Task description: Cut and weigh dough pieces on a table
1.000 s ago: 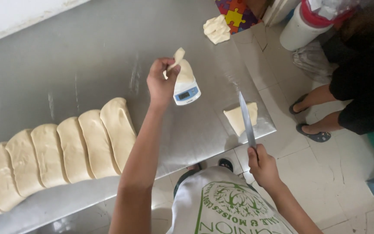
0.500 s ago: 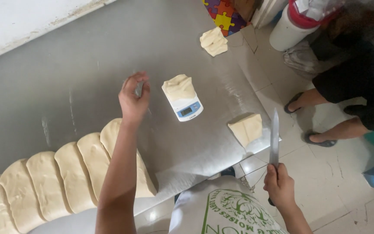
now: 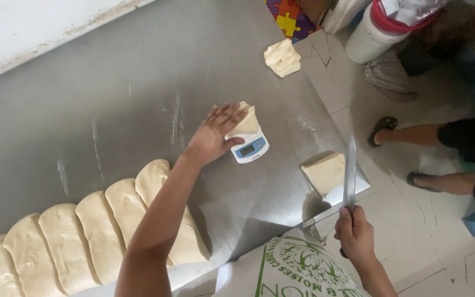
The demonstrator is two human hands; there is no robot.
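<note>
The left hand [image 3: 213, 137] lay with its fingers spread over a lump of dough [image 3: 247, 123] that sat on a small white digital scale [image 3: 248, 146]; the fingers touched the lump but had not closed round it, so it was a resting touch rather than a firm hold. The right hand [image 3: 354, 234] was clenched on the handle of a long knife [image 3: 350, 175], blade pointing away from the body, above the table's near edge.

Just beside the blade, a cut square of dough [image 3: 326, 172] lay at the corner of the steel table [image 3: 111, 99], and another folded piece [image 3: 282, 58] sat well apart at the far edge. To the left, a row of at least 6 long shaped loaves [image 3: 83, 236] lay side by side, touching. Judging by that, much portioning looked done, with 1 piece being weighed and 2 loose pieces unshaped. A second person's sandalled feet [image 3: 383, 127] stood on the tiled floor.
</note>
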